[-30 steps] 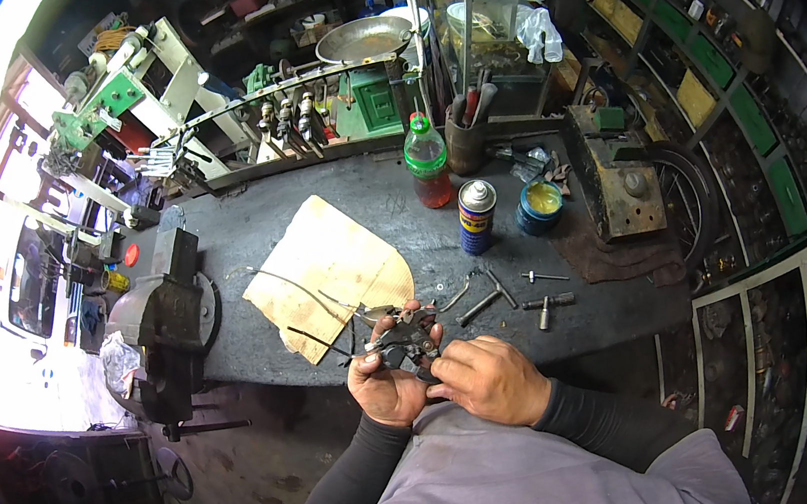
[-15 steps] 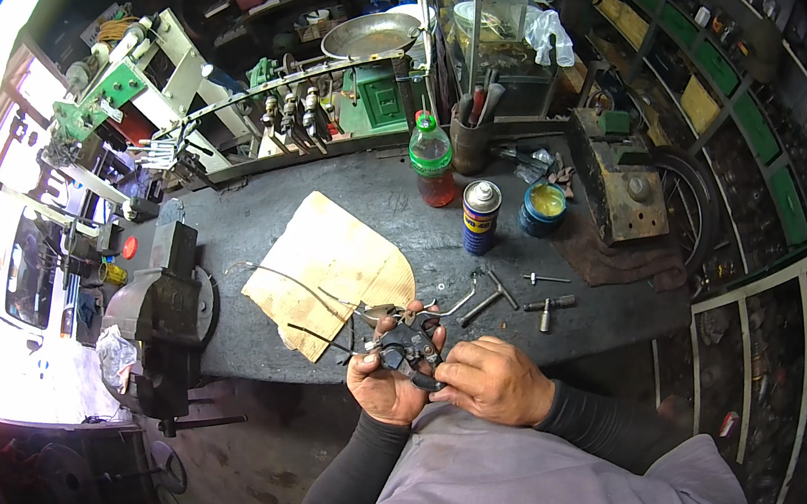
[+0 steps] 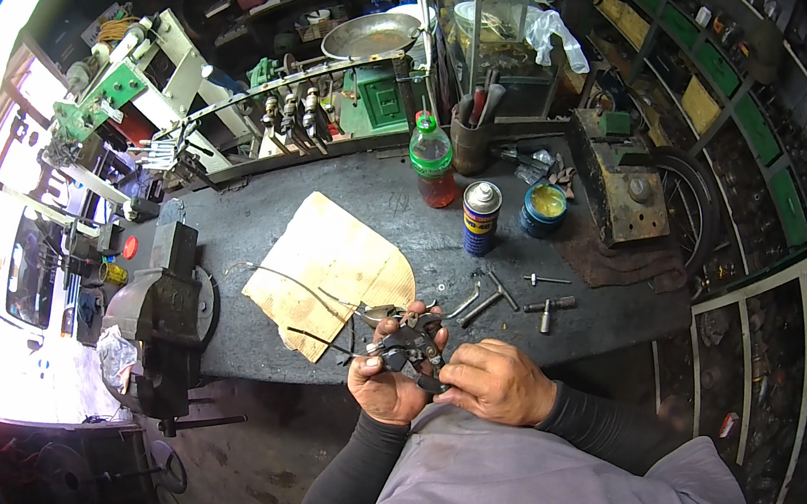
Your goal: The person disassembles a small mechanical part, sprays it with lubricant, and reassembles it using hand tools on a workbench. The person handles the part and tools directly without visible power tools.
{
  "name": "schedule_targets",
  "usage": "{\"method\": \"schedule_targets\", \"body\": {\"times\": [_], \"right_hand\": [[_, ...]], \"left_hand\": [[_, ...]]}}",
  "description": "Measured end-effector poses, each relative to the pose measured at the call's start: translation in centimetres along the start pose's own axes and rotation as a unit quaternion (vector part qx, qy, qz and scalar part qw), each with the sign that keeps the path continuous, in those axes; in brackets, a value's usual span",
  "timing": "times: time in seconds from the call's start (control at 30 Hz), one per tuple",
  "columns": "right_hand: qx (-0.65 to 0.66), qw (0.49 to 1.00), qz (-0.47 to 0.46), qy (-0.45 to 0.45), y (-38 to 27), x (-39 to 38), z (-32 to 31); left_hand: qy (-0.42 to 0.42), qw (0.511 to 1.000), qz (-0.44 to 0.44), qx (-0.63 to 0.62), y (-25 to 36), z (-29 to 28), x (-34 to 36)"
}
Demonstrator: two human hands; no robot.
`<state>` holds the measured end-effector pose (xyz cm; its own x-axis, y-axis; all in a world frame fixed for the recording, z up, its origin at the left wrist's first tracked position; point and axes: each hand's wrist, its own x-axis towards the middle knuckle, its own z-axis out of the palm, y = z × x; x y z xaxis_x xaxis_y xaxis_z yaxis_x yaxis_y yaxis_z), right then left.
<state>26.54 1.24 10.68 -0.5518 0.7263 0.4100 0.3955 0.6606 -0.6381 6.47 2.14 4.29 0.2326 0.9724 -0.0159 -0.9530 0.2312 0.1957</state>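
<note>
My left hand point(image 3: 388, 392) is closed around a small black mechanical assembly point(image 3: 412, 344) with metal fittings, just past the near edge of the workbench; its exact kind is hard to make out. Thin dark cables or hoses point(image 3: 299, 283) run from it over a yellowish cloth point(image 3: 331, 251) on the bench. The curled fingers of my right hand point(image 3: 496, 382) grip the black lower end of the same assembly. Those fingertips are partly hidden. Close beyond the hands lie a bent metal lever point(image 3: 465, 298) and T-handle tools point(image 3: 504, 290).
A bench vise point(image 3: 163, 307) stands at the left edge. Behind the hands are a spray can point(image 3: 482, 217), an open blue jar of yellowish grease point(image 3: 545, 204) and a green-and-red bottle point(image 3: 432, 163). Another T-handle tool point(image 3: 546, 309) and a small rod point(image 3: 546, 280) lie to the right.
The black assembly has turned slightly in my hands, and its lower end has shifted a little. Both hands stay in nearly the same place.
</note>
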Motion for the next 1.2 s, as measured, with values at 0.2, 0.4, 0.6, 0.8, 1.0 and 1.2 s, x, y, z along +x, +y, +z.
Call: {"method": "schedule_targets", "body": {"times": [0.2, 0.4, 0.6, 0.8, 1.0, 1.2], "right_hand": [[0.071, 0.992, 0.063, 0.086, 0.3, 0.2, 0.4], [0.200, 0.948, 0.220, 0.114, 1.1, 2.4, -1.2], [0.187, 0.952, 0.218, 0.108, 1.7, 2.4, -1.6], [0.231, 0.945, 0.211, 0.094, 1.7, 1.4, -1.8], [0.263, 0.929, 0.240, 0.099, 2.7, 0.1, -1.0], [0.271, 0.922, 0.270, 0.066, 2.9, -0.5, -1.2]], "left_hand": [[-0.010, 0.997, -0.071, 0.012, -0.6, 0.0, 0.0], [0.037, 0.986, -0.158, 0.040, -1.5, -2.1, -1.3], [0.029, 0.985, -0.165, 0.050, -1.7, -2.4, -1.5], [-0.029, 0.987, -0.127, 0.095, -1.6, -3.1, -1.6], [-0.006, 0.978, -0.103, 0.180, -1.8, -3.3, -1.5], [0.036, 0.965, -0.100, 0.241, -1.7, -3.4, -1.5]]}}
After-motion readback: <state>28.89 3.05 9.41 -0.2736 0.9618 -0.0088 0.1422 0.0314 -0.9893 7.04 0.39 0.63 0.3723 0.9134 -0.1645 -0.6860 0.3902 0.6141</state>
